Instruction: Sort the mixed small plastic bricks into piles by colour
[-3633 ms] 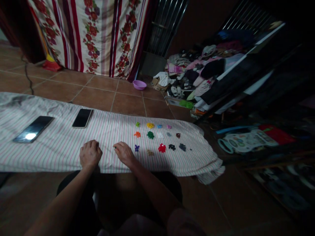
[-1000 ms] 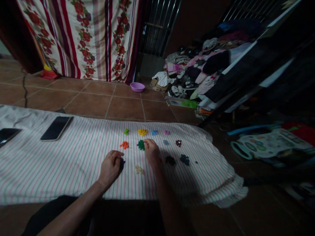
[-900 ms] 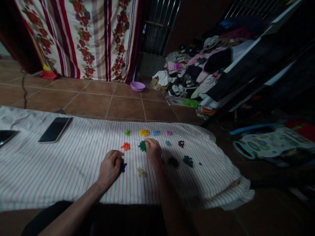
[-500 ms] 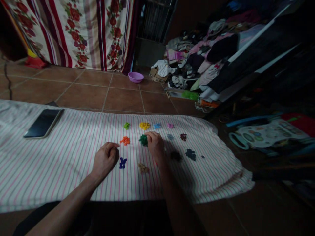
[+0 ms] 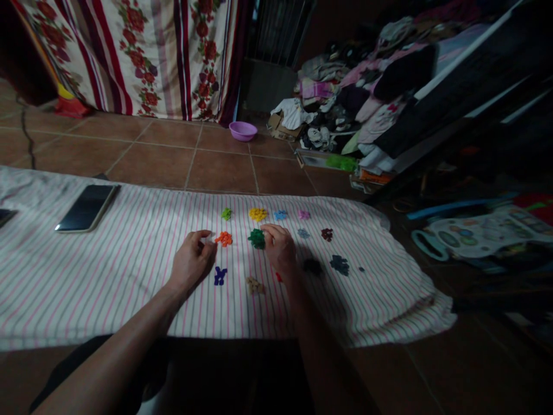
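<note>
Small coloured pieces lie in separate piles on a striped cloth. My left hand (image 5: 193, 256) rests just left of the orange pile (image 5: 223, 238), thumb and forefinger slightly apart. At the right edge of the dark green pile (image 5: 256, 238) are the bent, closed fingers of my right hand (image 5: 280, 248); whatever they pinch is hidden. Dark blue pieces (image 5: 220, 275) and beige pieces (image 5: 254, 285) sit nearer me. A red piece (image 5: 279, 277) shows partly beside my right wrist. Behind are lime green (image 5: 226, 214), yellow (image 5: 258, 214), light blue (image 5: 280, 214) and pink (image 5: 303, 214) piles.
Grey (image 5: 303, 233), brown (image 5: 327, 234), black (image 5: 313, 266) and dark slate (image 5: 340, 265) piles lie to the right on the striped cloth (image 5: 142, 259). A phone (image 5: 87, 208) lies at left. Beyond are a purple basin (image 5: 243, 131) and heaped clothes (image 5: 345, 98).
The view has shifted slightly. My left hand has come up beside the orange pile, and its thumb and forefinger have parted. My right hand stays at the dark green pile.
</note>
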`<state>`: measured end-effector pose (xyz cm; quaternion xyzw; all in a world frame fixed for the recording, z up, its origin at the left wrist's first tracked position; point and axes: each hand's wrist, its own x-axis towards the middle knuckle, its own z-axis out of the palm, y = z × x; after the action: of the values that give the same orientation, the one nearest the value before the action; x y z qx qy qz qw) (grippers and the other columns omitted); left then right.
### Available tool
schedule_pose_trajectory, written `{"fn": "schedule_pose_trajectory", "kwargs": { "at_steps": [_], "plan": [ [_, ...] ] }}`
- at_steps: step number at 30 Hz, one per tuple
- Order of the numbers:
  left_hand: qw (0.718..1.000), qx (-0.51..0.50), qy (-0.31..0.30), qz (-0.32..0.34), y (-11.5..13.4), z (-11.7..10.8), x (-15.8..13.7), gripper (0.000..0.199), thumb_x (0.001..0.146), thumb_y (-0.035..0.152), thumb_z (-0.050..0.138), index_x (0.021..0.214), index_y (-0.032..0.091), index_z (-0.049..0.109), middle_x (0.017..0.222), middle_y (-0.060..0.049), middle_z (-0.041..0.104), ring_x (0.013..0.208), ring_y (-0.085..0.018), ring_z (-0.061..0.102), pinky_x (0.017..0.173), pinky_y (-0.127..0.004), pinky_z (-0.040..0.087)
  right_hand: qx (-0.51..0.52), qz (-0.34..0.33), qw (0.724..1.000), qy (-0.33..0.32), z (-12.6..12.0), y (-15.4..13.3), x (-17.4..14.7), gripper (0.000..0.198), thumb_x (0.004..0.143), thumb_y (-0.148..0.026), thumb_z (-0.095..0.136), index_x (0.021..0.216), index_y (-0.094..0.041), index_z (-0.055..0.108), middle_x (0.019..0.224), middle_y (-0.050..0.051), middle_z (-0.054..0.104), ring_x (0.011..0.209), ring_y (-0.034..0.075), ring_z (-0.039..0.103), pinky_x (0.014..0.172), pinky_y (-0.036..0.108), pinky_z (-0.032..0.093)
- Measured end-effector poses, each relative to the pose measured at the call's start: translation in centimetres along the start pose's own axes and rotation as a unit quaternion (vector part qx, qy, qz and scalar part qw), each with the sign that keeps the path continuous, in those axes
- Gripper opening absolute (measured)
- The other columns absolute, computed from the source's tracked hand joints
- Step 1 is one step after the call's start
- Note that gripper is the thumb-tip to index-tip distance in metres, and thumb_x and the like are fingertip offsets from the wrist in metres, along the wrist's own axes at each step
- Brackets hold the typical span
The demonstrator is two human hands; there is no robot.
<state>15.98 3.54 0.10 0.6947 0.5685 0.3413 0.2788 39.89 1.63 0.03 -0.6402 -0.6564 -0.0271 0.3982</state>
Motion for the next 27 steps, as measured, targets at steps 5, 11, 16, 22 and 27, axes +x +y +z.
{"fn": "schedule_pose_trajectory", "kwargs": {
  "at_steps": [5, 11, 16, 22, 27],
  "plan": [
    [0.995, 0.066, -0.022, 0.066, 1.9, 0.8, 0.6, 0.042, 0.084, 0.046, 0.056, 0.119, 0.023, 0.06, 0.114, -0.01, 0.058, 0.086, -0.018, 0.062, 0.076, -0.035, 0.052, 0.02, -0.009, 1.0, 0.019, -0.7, -0.1, -0.1, 0.027, 0.086, -0.016, 0.044, 0.09, -0.017, 0.07, 0.094, 0.009, 0.072, 0.091, 0.022, 0.065, 0.087, 0.038, 0.051],
    [0.974, 0.187, -0.025, 0.128, 2.7, 2.6, 1.2, 0.032, 0.089, 0.044, 0.05, 0.112, 0.028, 0.066, 0.121, -0.008, 0.057, 0.102, -0.022, 0.055, 0.079, -0.035, 0.052, 0.034, -0.013, 0.999, 0.027, -1.2, -0.1, -0.4, 0.028, 0.087, -0.016, 0.042, 0.088, -0.019, 0.07, 0.092, 0.008, 0.073, 0.089, 0.021, 0.066, 0.087, 0.038, 0.052],
    [0.962, 0.224, -0.029, 0.153, 2.1, 2.6, 1.7, 0.031, 0.092, 0.037, 0.045, 0.109, 0.027, 0.069, 0.107, -0.005, 0.066, 0.096, -0.022, 0.053, 0.082, -0.036, 0.05, 0.039, -0.011, 0.999, 0.016, -1.8, -0.1, -0.7, 0.028, 0.087, -0.016, 0.041, 0.091, -0.02, 0.069, 0.095, 0.007, 0.072, 0.091, 0.02, 0.065, 0.087, 0.036, 0.051],
    [0.967, 0.191, -0.012, 0.166, 0.2, 1.7, 2.1, 0.033, 0.092, 0.04, 0.044, 0.107, 0.026, 0.071, 0.106, -0.005, 0.067, 0.094, -0.022, 0.053, 0.084, -0.037, 0.049, 0.036, -0.004, 0.999, 0.023, -2.4, -0.2, -0.8, 0.029, 0.087, -0.016, 0.041, 0.09, -0.019, 0.069, 0.092, 0.007, 0.073, 0.088, 0.02, 0.065, 0.083, 0.035, 0.052],
    [0.965, 0.174, 0.009, 0.196, -0.6, 1.3, 2.4, 0.034, 0.091, 0.042, 0.045, 0.105, 0.024, 0.07, 0.11, -0.008, 0.066, 0.103, -0.025, 0.052, 0.091, -0.041, 0.048, 0.044, -0.012, 0.999, 0.019, -2.7, 0.0, -1.0, 0.029, 0.086, -0.015, 0.041, 0.092, -0.019, 0.069, 0.094, 0.008, 0.073, 0.089, 0.021, 0.065, 0.085, 0.036, 0.052]
  ]
}}
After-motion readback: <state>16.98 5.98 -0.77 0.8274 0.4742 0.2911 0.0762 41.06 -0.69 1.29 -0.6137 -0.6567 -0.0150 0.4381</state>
